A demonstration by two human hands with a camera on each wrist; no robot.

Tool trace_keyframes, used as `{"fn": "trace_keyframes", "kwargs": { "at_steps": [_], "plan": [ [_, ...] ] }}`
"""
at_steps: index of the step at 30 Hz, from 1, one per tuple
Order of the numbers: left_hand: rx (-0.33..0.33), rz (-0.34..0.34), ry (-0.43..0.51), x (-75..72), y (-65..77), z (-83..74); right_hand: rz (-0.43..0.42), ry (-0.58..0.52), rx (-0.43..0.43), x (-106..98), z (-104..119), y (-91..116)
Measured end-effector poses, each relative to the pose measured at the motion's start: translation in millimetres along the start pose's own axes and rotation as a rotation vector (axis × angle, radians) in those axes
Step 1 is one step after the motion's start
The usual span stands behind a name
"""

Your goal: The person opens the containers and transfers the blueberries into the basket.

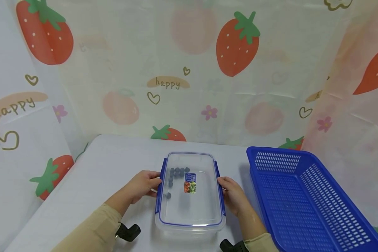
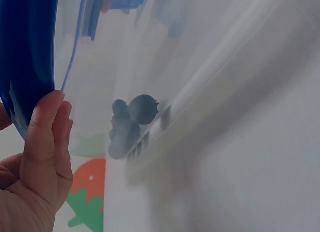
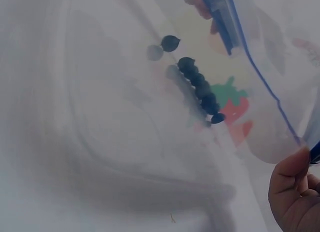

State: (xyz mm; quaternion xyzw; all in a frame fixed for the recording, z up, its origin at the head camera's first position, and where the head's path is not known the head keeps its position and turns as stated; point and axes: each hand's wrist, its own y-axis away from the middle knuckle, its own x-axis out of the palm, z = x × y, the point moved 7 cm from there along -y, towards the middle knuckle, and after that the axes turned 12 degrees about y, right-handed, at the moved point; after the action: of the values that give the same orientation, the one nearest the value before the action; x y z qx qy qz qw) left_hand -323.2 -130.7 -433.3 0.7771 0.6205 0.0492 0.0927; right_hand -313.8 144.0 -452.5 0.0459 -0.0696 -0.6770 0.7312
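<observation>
A clear plastic food container (image 1: 195, 210) with a blue-edged lid is held between both hands, its lid closed. Several blueberries (image 1: 177, 170) show through the lid at the far left inside it. My left hand (image 1: 142, 187) grips the left side at the blue latch (image 1: 161, 185); in the left wrist view its fingers (image 2: 42, 137) bend around that latch. On the opposite side, my right hand (image 1: 234, 196) pinches the right blue latch (image 1: 220, 192), with the thumb (image 3: 295, 164) at the lid's edge. Whether the container's base touches the table cannot be told.
A large blue plastic basket (image 1: 289, 196) stands on the right of the white table (image 1: 123, 154), close to my right forearm. A strawberry-patterned cloth (image 1: 189, 105) hangs behind the table and at its sides.
</observation>
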Motion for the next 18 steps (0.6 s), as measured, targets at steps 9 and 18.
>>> {"fn": "trace_keyframes", "kwargs": {
  "at_steps": [9, 18],
  "plan": [
    [0.026, 0.036, 0.019, 0.7, -7.0, -0.2, -0.015, 0.018, -0.011, -4, 2, -2],
    [-0.002, 0.039, 0.104, -7.9, -8.8, 10.7, 0.053, 0.017, 0.004, -2, 1, 2]
  ]
}}
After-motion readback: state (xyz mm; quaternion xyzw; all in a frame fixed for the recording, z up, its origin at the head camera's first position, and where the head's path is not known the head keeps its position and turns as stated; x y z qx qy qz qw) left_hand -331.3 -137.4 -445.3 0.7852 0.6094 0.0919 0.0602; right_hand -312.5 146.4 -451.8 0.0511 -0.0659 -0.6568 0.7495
